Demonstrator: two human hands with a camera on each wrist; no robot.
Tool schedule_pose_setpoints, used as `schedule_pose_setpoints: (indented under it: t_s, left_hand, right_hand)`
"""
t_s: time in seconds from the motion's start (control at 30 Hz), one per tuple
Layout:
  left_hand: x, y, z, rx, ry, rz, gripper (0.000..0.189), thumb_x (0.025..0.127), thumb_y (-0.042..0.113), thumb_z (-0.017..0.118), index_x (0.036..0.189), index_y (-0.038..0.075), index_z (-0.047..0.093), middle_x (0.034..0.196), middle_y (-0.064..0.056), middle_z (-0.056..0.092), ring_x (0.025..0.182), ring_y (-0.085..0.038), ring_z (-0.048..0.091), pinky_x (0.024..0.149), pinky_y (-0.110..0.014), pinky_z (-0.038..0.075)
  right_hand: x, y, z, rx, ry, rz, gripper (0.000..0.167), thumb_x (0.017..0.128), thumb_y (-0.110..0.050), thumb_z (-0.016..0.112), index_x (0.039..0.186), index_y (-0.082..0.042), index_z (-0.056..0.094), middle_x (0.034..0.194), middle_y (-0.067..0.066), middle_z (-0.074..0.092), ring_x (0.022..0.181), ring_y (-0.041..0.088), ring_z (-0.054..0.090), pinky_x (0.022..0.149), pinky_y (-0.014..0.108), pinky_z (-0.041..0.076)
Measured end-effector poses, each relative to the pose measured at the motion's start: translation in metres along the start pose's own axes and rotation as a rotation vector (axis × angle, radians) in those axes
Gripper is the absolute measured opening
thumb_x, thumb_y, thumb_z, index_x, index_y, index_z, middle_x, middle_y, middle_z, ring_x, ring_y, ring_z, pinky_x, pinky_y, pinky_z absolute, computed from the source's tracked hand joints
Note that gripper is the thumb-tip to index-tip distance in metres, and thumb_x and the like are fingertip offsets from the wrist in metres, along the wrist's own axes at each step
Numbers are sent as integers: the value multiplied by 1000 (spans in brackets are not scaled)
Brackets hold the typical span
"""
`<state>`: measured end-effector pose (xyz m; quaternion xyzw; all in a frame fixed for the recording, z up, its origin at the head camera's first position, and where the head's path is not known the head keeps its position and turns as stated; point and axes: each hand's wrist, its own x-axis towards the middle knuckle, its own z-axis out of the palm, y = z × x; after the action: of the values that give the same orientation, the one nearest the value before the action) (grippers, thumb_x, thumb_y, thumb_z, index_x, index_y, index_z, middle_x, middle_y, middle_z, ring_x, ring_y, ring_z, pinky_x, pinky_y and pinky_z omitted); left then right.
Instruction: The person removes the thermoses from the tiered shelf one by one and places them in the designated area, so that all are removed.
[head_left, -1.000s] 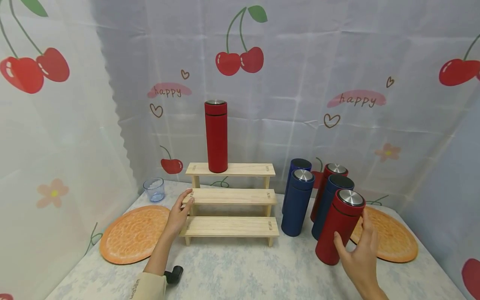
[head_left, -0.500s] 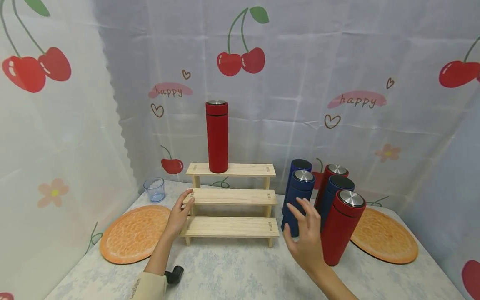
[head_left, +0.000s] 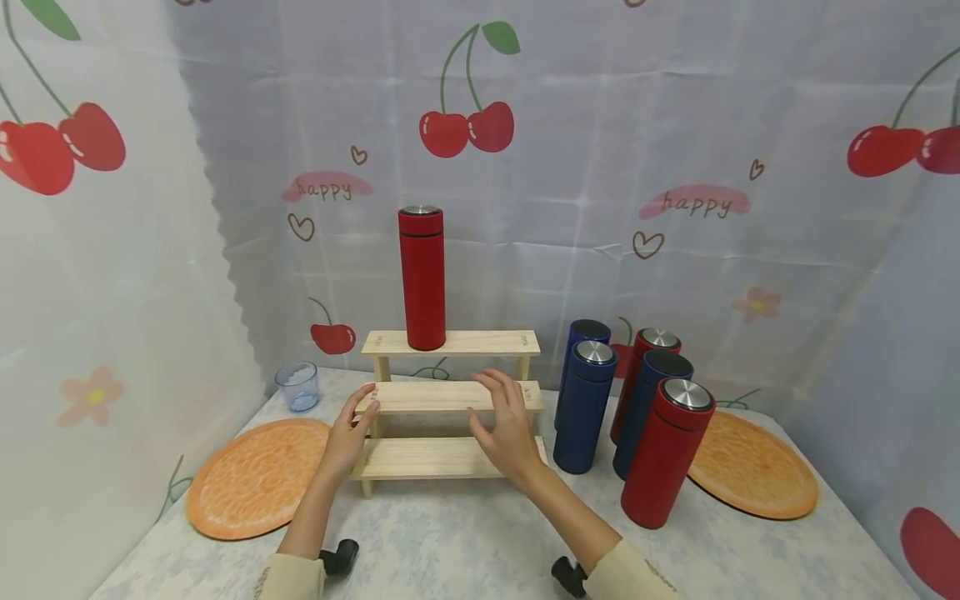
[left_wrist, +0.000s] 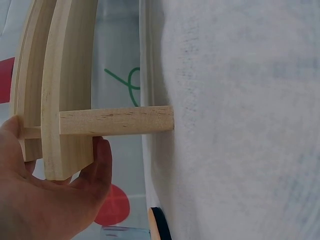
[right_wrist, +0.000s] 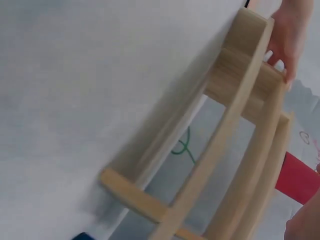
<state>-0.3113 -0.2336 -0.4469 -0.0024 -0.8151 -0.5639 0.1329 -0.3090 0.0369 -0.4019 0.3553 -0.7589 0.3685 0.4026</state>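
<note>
A three-tier wooden display stand (head_left: 420, 458) stands on the table. On its top step, left of centre, a red thermos (head_left: 422, 283) with a silver lid stands upright. My left hand (head_left: 348, 433) grips the left end of the middle step; in the left wrist view the fingers of that hand (left_wrist: 60, 200) curl around the board's end. My right hand (head_left: 506, 421) is over the right part of the stand by the middle step, fingers spread and slightly bent, holding nothing. Only an edge of this hand (right_wrist: 305, 220) shows in the right wrist view.
To the right stand a front red thermos (head_left: 667, 458), a blue thermos (head_left: 585, 408) and several more. Round orange mats lie left (head_left: 255, 479) and right (head_left: 753, 467). A clear bluish glass (head_left: 297, 387) is at the back left. Printed curtains enclose the table.
My right hand has left the front red thermos, crossed leftward past the blue one and reached the stand. My left hand has stayed on the middle step. The view has shifted slightly.
</note>
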Motion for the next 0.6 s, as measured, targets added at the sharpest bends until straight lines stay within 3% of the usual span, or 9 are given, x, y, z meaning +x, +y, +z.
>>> schedule_pose_setpoints:
  t_s: [0.23, 0.6]
  left_hand:
    - [3, -3, -1, 8, -6, -16, 50, 92, 52, 45, 138, 35, 37, 142, -9, 36, 114, -33, 46, 87, -48, 39]
    - [3, -2, 1, 32, -2, -3, 49, 93, 53, 44, 138, 35, 37, 139, -8, 40, 110, -30, 48, 81, -41, 41]
  right_hand:
    - [50, -5, 14, 29, 49, -32, 52, 80, -7, 68, 127, -1, 45, 126, 14, 45, 116, 27, 42, 94, 39, 40]
    - [125, -7, 18, 77, 101, 58, 66, 82, -18, 69, 135, -3, 33, 127, 14, 46, 118, 25, 43, 97, 38, 37]
